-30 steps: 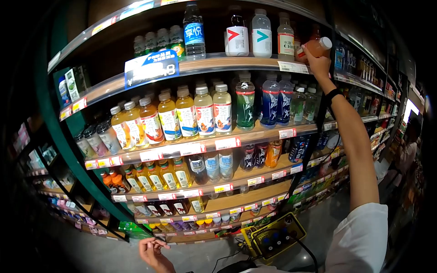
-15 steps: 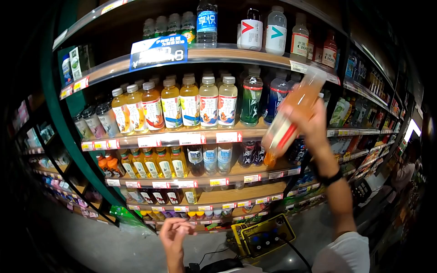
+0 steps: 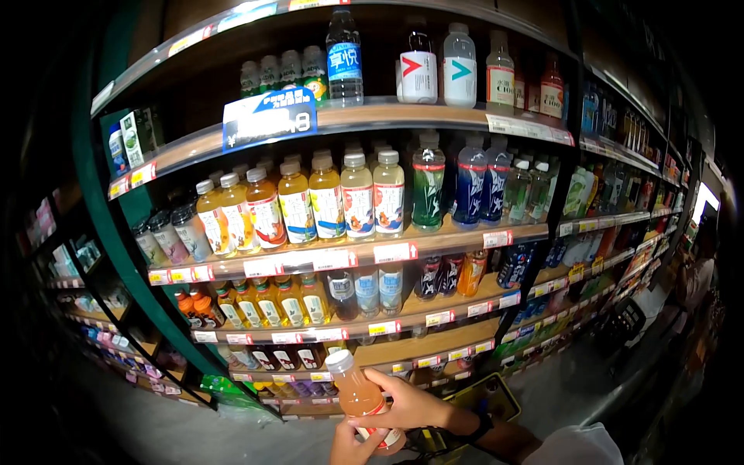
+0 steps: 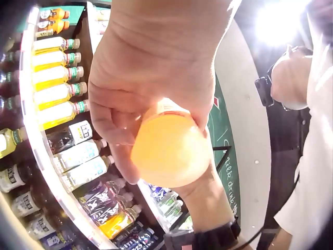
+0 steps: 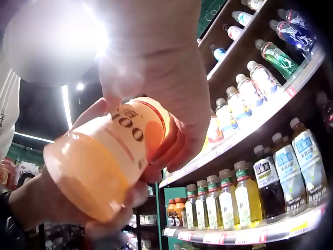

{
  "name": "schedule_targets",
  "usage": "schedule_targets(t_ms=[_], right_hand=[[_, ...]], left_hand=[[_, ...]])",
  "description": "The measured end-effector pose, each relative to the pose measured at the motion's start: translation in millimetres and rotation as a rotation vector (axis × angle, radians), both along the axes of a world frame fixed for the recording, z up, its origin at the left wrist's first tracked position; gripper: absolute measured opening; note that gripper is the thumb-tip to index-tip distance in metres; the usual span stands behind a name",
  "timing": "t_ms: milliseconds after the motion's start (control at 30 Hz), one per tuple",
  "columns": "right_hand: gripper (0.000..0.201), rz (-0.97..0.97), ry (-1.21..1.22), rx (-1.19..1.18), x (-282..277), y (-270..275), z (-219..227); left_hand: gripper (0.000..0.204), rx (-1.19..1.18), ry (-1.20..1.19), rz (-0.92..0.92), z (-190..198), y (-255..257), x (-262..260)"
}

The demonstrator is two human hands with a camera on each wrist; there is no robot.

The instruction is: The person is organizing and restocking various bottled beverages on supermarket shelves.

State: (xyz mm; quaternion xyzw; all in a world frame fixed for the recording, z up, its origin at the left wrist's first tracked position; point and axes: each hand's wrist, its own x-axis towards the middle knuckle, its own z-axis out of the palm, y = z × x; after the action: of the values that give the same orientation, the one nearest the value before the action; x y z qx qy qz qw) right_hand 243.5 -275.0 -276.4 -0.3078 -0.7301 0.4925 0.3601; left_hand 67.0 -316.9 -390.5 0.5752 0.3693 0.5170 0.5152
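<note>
A clear bottle of orange-pink juice drink [image 3: 359, 395] with a white cap is held in front of the body, tilted, cap toward the shelves. My right hand [image 3: 407, 403] grips it from the right, thumb near its shoulder. Lower down, my left hand [image 3: 355, 446] holds the bottle near its base. In the left wrist view the bottle's round bottom [image 4: 169, 151] faces the camera, with left fingers curled beside it. The right wrist view shows a pale label reading "100" on the bottle [image 5: 127, 133], fingers of both hands around it.
A tall drinks shelf [image 3: 341, 260] stands ahead, with rows of bottled teas [image 3: 294, 201] at mid height. Similar juice bottles [image 3: 551, 85] stand on its upper right. A yellow-rimmed basket [image 3: 508, 395] is on the floor, partly behind my right arm. A dark upright divides the shelving.
My right hand has brought the juice bottle down from the upper right shelf to the front of my body. My left hand, holding nothing before, now grips the bottle too.
</note>
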Motion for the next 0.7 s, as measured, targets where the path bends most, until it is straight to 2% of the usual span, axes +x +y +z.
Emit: schedule_targets(t_ms=[100, 133, 167, 233, 300, 333, 467, 567, 700], right_hand=[[0.058, -0.014, 0.16, -0.166, -5, -19, -9], [0.061, 0.012, 0.153, -0.135, -4, -19, -23], [0.06, -0.02, 0.206, -0.16, -5, -22, -34], [0.059, -0.045, 0.282, -0.223, -10, -33, -39], [0.059, -0.055, 0.29, -0.281, -11, -44, -35], [0.059, -0.072, 0.37, -0.264, -17, -46, -46], [0.056, -0.134, 0.312, -0.284, -19, -55, -56], [0.053, -0.075, 0.306, -0.203, -18, -51, -56], [0.055, -0.046, 0.312, -0.234, -22, -50, -52]], left_hand=[[0.042, -0.041, -0.044, -0.091, -5, -4, -18], [0.041, -0.065, -0.075, -0.136, -4, -8, -25], [0.036, -0.036, -0.102, -0.104, 16, -13, -22], [0.037, -0.049, -0.097, -0.119, 7, -17, -27], [0.04, -0.047, -0.134, -0.131, 29, -22, -24], [0.041, -0.064, -0.124, -0.151, 25, -22, -26], [0.041, -0.046, -0.158, -0.159, 29, -22, -27], [0.042, -0.065, -0.196, -0.188, 26, -23, -29], [0.048, -0.099, -0.319, -0.247, 24, -20, -29]])
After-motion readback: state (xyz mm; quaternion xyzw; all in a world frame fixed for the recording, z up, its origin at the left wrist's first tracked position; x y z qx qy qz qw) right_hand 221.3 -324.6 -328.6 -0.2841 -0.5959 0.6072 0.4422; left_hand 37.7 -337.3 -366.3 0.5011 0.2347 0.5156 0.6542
